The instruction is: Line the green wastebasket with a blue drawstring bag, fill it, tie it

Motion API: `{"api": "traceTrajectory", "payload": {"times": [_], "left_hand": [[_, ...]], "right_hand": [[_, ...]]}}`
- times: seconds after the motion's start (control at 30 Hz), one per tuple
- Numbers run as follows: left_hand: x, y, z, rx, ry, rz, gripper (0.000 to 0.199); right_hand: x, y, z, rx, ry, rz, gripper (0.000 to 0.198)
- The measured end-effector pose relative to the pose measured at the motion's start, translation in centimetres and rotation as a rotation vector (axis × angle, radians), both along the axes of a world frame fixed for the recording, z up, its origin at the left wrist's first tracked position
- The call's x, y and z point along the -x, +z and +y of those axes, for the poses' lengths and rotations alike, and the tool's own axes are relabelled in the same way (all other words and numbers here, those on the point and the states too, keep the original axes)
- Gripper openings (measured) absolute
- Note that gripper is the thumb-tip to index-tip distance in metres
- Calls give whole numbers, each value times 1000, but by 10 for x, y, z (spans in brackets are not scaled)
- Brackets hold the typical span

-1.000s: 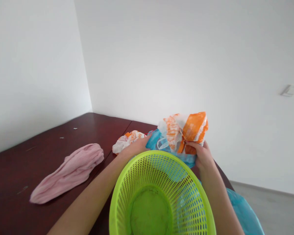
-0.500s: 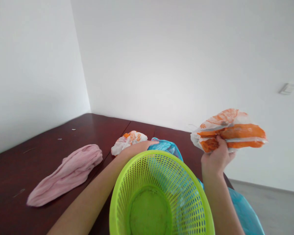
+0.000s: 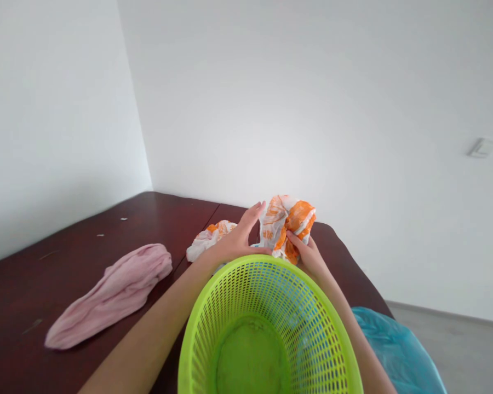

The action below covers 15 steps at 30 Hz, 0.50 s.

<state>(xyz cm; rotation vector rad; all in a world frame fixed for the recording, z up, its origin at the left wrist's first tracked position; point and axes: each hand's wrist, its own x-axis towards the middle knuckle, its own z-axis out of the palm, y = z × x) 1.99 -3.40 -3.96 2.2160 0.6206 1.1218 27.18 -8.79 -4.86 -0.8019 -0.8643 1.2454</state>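
Observation:
My right hand (image 3: 306,253) grips a crumpled white-and-orange plastic bag (image 3: 277,221) just beyond the basket's far rim. To the left of that bag is my left hand (image 3: 246,235), its thumb and fingers spread apart with nothing between them. Between my forearms a green mesh plastic basket (image 3: 250,355) tilts its opening toward me, and no contents show inside. Another white-and-orange plastic bag (image 3: 209,241) lies on the table, partly behind my left wrist. The basket hides part of both hands' surroundings.
A folded pink cloth (image 3: 115,295) lies on the dark red table (image 3: 168,210) at left. Blue plastic (image 3: 398,350) hangs beside the table's right edge, and more blue shows through the basket mesh. White walls (image 3: 271,109) stand behind and to the left.
My right hand has brought its plastic bag leftward from the right side to beside my left hand. My left hand has come up off the blue plastic and spread its fingers.

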Motion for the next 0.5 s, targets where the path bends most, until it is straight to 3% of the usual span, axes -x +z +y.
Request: {"api": "traceTrajectory", "payload": {"times": [0.1,0.23,0.5], "left_hand": [[-9,-7,0,26,-54,-6,143],[-20,-21,-2,72,-50,2,148],[-35,-34,1,57,94,-76,92]], "right_hand": [[10,-13,-1,36,174,-7,66],[19,-31,1,59,209,-24,65],[31,-34,3,47,251,7,59]]}}
